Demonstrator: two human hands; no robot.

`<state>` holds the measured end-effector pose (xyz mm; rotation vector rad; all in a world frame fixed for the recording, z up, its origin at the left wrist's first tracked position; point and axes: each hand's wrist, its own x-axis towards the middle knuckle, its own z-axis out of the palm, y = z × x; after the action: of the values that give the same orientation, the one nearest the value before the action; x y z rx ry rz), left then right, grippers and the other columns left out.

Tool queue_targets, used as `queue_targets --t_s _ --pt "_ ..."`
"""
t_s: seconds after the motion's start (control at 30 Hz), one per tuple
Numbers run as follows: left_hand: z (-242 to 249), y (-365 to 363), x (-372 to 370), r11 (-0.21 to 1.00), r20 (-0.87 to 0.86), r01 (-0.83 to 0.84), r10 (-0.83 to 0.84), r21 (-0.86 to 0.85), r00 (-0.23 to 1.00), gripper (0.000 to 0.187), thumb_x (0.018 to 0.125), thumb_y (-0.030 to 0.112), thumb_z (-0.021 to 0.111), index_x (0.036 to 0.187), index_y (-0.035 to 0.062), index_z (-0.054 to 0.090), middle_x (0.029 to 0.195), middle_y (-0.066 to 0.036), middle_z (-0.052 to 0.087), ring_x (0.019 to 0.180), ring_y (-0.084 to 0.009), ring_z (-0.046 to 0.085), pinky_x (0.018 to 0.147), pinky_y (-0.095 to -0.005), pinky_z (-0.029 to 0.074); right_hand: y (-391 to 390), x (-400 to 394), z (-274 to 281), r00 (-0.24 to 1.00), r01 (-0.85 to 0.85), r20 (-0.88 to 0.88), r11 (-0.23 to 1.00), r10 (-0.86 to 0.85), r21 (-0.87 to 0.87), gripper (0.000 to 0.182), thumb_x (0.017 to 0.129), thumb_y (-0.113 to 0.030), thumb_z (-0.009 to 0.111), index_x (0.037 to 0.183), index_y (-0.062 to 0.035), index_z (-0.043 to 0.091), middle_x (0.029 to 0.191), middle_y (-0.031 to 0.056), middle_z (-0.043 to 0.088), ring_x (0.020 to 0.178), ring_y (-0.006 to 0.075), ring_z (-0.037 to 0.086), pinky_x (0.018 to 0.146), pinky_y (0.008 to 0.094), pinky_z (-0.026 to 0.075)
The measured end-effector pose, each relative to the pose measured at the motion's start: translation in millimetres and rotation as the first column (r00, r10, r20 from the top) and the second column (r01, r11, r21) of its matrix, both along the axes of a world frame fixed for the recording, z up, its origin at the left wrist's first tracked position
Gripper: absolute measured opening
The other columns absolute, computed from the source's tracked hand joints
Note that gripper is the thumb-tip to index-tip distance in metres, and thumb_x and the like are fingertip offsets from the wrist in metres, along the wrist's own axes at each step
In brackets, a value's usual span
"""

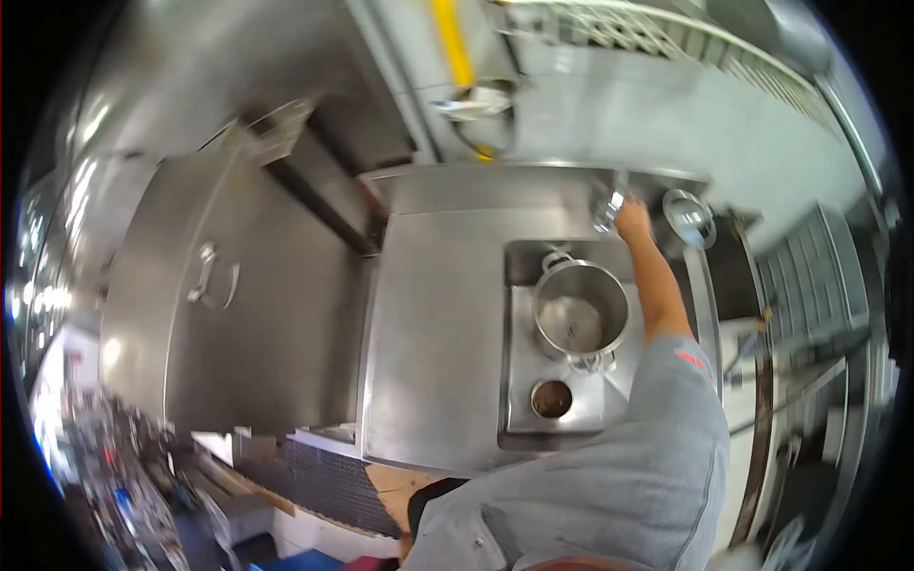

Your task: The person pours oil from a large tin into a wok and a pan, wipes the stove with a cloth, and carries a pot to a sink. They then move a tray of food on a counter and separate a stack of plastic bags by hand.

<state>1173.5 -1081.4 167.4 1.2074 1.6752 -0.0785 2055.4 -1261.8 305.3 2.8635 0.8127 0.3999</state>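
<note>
My right hand (632, 221) reaches across the sink to its back edge. Its fingers are closed around a shiny metal faucet (608, 206), blurred by motion. Below the outstretched arm, a large two-handled steel pot (581, 306) stands in the sink basin (520, 328), with a little pale liquid at its bottom. Nearer to me in the same basin is a small round container (551, 400) with a brown inside. Beside my right hand, at the back right corner, sits a shiny round bowl or lid (688, 219). My left hand is out of view.
A steel counter (433, 333) extends left of the basin. Farther left stands a large steel cabinet (276, 295) with a handle. A white wire rack (657, 33) hangs on the wall above. Grey shelving (809, 262) is at the right. A dark mat (328, 481) lies on the floor.
</note>
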Motion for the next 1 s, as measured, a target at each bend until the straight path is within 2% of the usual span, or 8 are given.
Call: queue_targets --t_s 0.07,0.13,0.17,0.27,0.3,0.63,0.83,1.0 --pt "-31.8 -4.9 -29.6 0.985 -0.017 0.174 -0.174 0.020 0.985 0.030 0.090 0.026 0.042 0.103 0.0053 0.059 0.089 -0.017 0.059 0.080 -0.0290 0.056 0.072 -0.0416 0.045 -2.3 -0.8 -9.1 0.946 0.298 -0.255 0.853 -0.202 0.429 0.026 0.075 -0.017 0.058 0.096 -0.0024 0.063 0.100 0.0156 0.061 0.103 0.0269 0.056 0.087 0.0346 0.044" --pt "-20.2 8.9 -39.3 0.829 0.198 0.556 -0.538 -0.052 0.820 0.030 0.089 0.025 0.042 0.102 0.0055 0.059 0.090 -0.019 0.059 0.081 -0.0304 0.057 0.072 -0.0424 0.045 -19.6 -13.5 -40.1 0.994 0.105 -0.048 0.957 -0.096 0.270 0.019 0.079 -0.013 0.052 0.087 -0.0038 0.066 0.096 0.0153 0.061 0.094 0.0295 0.058 0.083 0.0357 0.047" --pt "0.5 -56.0 -16.5 0.720 -0.291 0.373 -0.243 0.586 0.926 0.030 0.090 0.025 0.041 0.095 0.0049 0.062 0.081 -0.017 0.061 0.077 -0.0291 0.058 0.069 -0.0389 0.046 -39.3 16.5 -90.1 0.998 -0.055 -0.043 0.929 0.042 -0.367 0.023 0.082 -0.011 0.047 0.092 -0.0029 0.065 0.101 0.0143 0.061 0.097 0.0286 0.058 0.083 0.0353 0.047" --pt "-57.4 -61.7 -42.2 0.947 -0.276 0.155 -0.075 0.283 0.958 0.046 0.082 0.048 0.054 0.087 0.0043 0.064 0.079 -0.017 0.065 0.073 -0.0310 0.062 0.067 -0.0413 0.046 -64.2 -0.9 -78.9 0.983 -0.107 -0.166 0.983 0.082 -0.148 0.042 0.084 -0.018 0.045 0.123 -0.0044 0.048 0.124 0.0144 0.048 0.107 0.0297 0.053 0.087 0.0413 0.046" --pt "69.4 -51.5 6.1 0.977 -0.259 0.169 -0.131 0.130 0.957 0.047 0.081 0.048 0.055 0.082 0.0030 0.065 0.077 -0.018 0.065 0.069 -0.0312 0.061 0.066 -0.0410 0.047 -70.1 1.4 -81.2 0.991 0.008 -0.128 0.993 -0.023 -0.118 0.048 0.083 -0.026 0.045 0.127 -0.0064 0.044 0.128 0.0143 0.045 0.114 0.0314 0.047 0.092 0.0461 0.041" --pt "-37.2 -89.6 -45.0 0.938 -0.104 -0.330 0.341 0.106 0.934 0.033 0.083 0.032 0.056 0.087 -0.0007 0.063 0.081 -0.018 0.065 0.077 -0.0292 0.063 0.070 -0.0367 0.048 -138.1 -133.8 -81.0 0.859 0.407 -0.453 0.854 -0.238 0.323 0.026 0.070 -0.019 0.053 0.082 0.0013 0.065 0.087 0.0217 0.065 0.081 0.0386 0.062 0.072 0.0482 0.048" --pt "-55.1 -72.2 -115.5 0.848 0.035 -0.527 0.529 -0.055 0.848 0.036 0.085 0.035 0.054 0.084 0.0002 0.064 0.073 -0.016 0.064 0.061 -0.0244 0.061 0.057 -0.0347 0.048 -12.2 -384.8 32.1 0.961 -0.083 -0.261 0.996 0.091 0.040 0.017 0.075 -0.016 0.054 0.079 -0.0039 0.066 0.075 0.0190 0.063 0.072 0.0317 0.063 0.063 0.0445 0.047" --pt "-102.2 -39.8 -202.1 0.878 0.110 -0.479 0.475 0.005 0.873 0.037 0.085 0.038 0.053 0.082 0.0019 0.062 0.066 -0.010 0.061 0.051 -0.0200 0.057 0.046 -0.0340 0.045 135.3 -562.9 61.2 0.397 -0.496 -0.777 0.827 0.488 0.266 0.023 0.083 -0.020 0.055 0.077 0.0013 0.061 0.067 0.0127 0.061 0.060 0.0199 0.058 0.057 0.0328 0.044"
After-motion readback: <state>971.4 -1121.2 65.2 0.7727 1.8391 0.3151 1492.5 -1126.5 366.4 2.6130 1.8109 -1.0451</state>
